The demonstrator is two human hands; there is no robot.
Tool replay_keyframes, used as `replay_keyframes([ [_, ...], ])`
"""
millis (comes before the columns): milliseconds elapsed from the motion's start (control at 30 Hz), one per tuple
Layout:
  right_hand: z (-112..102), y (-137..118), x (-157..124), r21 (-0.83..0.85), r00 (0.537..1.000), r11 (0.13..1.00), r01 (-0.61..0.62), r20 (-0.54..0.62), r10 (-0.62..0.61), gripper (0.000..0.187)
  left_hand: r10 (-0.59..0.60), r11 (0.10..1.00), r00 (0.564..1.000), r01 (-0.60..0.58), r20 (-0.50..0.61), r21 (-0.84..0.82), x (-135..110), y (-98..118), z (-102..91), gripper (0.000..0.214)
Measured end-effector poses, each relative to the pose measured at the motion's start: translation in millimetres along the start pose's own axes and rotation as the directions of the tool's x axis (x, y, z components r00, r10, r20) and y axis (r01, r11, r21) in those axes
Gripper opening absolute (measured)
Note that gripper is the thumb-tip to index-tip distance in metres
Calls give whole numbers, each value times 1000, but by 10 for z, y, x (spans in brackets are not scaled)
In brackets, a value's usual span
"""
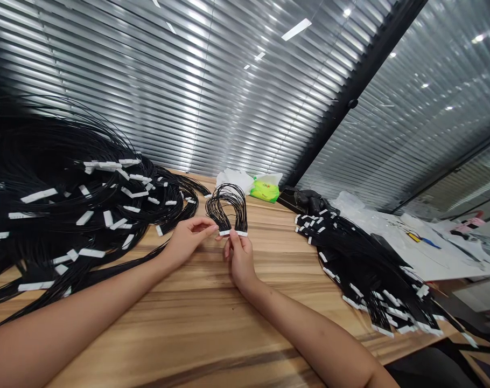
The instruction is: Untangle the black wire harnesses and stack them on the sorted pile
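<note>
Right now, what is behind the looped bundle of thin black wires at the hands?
Beyond the bundle: light wooden tabletop, crumpled white material and, to its right, a green plastic packet. Dense strands hide whatever's directly behind.

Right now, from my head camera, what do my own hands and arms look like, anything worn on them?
Your bare, ungloved left hand and bare, ungloved right hand show no ring, watch or bracelet. Your left forearm and right forearm are uncovered, with no sleeve in view.
</note>
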State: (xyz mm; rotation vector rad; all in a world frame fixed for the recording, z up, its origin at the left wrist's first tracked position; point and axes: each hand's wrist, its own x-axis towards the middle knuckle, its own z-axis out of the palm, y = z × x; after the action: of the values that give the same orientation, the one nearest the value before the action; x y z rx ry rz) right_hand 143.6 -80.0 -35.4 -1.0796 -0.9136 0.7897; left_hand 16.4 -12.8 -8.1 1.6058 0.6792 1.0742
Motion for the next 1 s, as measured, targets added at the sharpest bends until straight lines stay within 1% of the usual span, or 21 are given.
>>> replay_keyframes([
  [67, -4, 8, 0, -13, 1000, 1000, 10, 13, -10, 43, -11, 1000, 1000, 11, -2, 9, 12, -10, -6, 25],
  [233, -9, 6, -11, -56, 999, 998, 29, 26, -27, 40, -61, 998, 997, 61, 47, -1, 58, -57, -30, 23],
  [333, -8, -4, -21, -77, 999, 997, 31, 43, -27, 38, -85, 996, 995, 86, 43, -26, 72, -75, -37, 21],
  [500, -12, 5, -30, -92, 996, 995, 38, 78, -31, 36, -90, 994, 996, 91, 13, -54, 77, -90, -45, 18],
  [633, -12, 16, -30, -84, 997, 996, 38, 77, -32, 36, -95, 994, 995, 95, -1, -54, 77, -103, -48, 18],
  [800, -12, -2, -32, -103, 996, 994, 41, 79, -33, 39, -106, 993, 994, 106, 16, -58, 71, -106, -45, 19],
  [1000, -17, 24, -29, -104, 996, 994, 38, 81, -30, 38, -120, 992, 992, 121, 27, -42, 69, -92, -52, 17],
])
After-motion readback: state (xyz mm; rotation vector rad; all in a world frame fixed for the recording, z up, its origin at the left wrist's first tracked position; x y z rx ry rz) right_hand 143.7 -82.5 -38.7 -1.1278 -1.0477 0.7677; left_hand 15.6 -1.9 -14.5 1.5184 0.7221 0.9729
